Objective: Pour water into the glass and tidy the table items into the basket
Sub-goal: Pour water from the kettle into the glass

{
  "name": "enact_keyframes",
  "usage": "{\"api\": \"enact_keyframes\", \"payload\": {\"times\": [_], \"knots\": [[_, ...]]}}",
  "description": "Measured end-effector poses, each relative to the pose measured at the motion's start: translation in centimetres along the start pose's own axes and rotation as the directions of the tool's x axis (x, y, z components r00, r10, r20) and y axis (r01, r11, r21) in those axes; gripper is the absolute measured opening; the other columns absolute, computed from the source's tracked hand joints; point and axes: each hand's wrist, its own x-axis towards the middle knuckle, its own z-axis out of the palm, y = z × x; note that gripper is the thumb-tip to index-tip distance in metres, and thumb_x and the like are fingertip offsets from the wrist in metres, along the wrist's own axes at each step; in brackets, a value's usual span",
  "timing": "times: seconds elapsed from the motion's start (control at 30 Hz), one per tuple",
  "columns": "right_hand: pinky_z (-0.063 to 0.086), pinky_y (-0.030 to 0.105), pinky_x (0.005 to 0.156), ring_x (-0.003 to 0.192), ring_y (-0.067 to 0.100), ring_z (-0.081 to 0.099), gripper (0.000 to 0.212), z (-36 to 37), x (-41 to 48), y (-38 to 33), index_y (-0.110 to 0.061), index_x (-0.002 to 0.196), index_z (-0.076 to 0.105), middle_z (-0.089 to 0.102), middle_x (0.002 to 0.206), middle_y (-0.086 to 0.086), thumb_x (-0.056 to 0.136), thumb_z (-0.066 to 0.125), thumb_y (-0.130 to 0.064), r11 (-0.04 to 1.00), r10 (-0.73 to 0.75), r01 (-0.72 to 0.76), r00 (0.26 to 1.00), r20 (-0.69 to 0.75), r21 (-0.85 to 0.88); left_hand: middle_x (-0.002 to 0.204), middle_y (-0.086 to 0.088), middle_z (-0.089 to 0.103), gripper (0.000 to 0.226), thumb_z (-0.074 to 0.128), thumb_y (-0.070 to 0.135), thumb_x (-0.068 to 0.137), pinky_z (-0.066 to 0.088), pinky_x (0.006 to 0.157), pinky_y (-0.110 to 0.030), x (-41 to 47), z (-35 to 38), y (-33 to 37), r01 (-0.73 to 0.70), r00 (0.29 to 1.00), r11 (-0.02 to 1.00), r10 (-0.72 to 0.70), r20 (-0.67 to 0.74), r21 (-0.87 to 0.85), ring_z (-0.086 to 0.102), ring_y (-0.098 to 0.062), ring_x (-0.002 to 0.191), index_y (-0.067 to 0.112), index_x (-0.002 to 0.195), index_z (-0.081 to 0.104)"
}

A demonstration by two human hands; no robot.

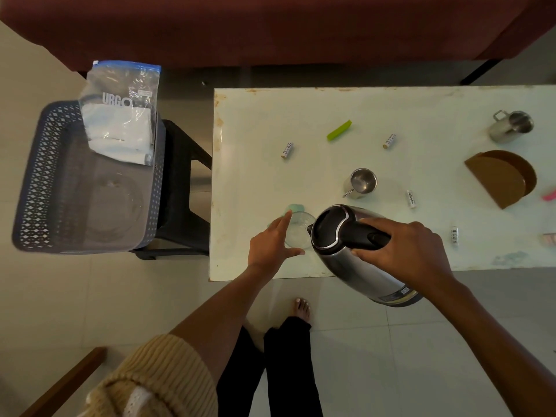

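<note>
A clear glass (299,231) stands near the front left corner of the white table (376,115). My left hand (275,243) cups its left side, forefinger and thumb spread around it. My right hand (403,251) grips the black handle of a steel electric kettle (355,260), which is tilted with its spout at the glass rim. Several batteries lie loose on the table, among them a battery (287,150) at the left, a battery (389,141) in the middle and a battery (455,235) near my right hand. A dark plastic basket (36,188) sits on a stool to the left of the table.
A steel mug (361,182) stands just behind the kettle, another steel mug (510,126) at the far right. A green clip (339,130), a brown napkin holder (501,177) and pink items at the right edge also lie there. A zip bag (120,112) leans in the basket.
</note>
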Motion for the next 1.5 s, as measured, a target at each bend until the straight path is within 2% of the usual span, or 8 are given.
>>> {"api": "enact_keyframes", "payload": {"times": [0.3, 0.87, 1.5], "knots": [[0.045, 0.028, 0.073, 0.091, 0.027, 0.063, 0.049, -0.07, 0.04, -0.03, -0.037, 0.121, 0.057, 0.071, 0.099, 0.003, 0.075, 0.068, -0.048, 1.000, -0.010, 0.010, 1.000, 0.002, -0.008, 0.149, 0.002, 0.039, 0.091, 0.070, 0.047, 0.077, 0.049, 0.089, -0.034, 0.01, 0.03, -0.06, -0.005, 1.000, 1.000, 0.005, -0.007, -0.003, 0.052, -0.021, 0.124, 0.024, 0.149, 0.019], [0.052, 0.035, 0.077, 0.090, 0.027, 0.064, 0.048, 0.06, 0.08, -0.08, -0.036, 0.120, 0.057, 0.072, 0.098, 0.003, 0.075, 0.068, -0.048, 1.000, -0.004, 0.004, 1.000, 0.005, 0.006, 0.149, 0.003, 0.039, 0.091, 0.070, 0.048, 0.076, 0.049, 0.089, -0.034, 0.06, 0.19, -0.26, 0.000, 1.000, 1.000, 0.000, -0.008, -0.011, 0.053, -0.021, 0.122, 0.025, 0.148, 0.019], [0.050, 0.035, 0.079, 0.093, 0.028, 0.063, 0.051, -0.15, 0.12, -0.18, -0.038, 0.121, 0.056, 0.070, 0.101, 0.006, 0.073, 0.067, -0.052, 1.000, 0.013, -0.013, 1.000, 0.018, -0.014, 0.149, 0.002, 0.039, 0.090, 0.070, 0.046, 0.076, 0.049, 0.088, -0.034, 0.06, 0.12, -0.07, -0.002, 1.000, 1.000, 0.002, -0.010, -0.026, 0.053, -0.023, 0.122, 0.023, 0.148, 0.020]]}}
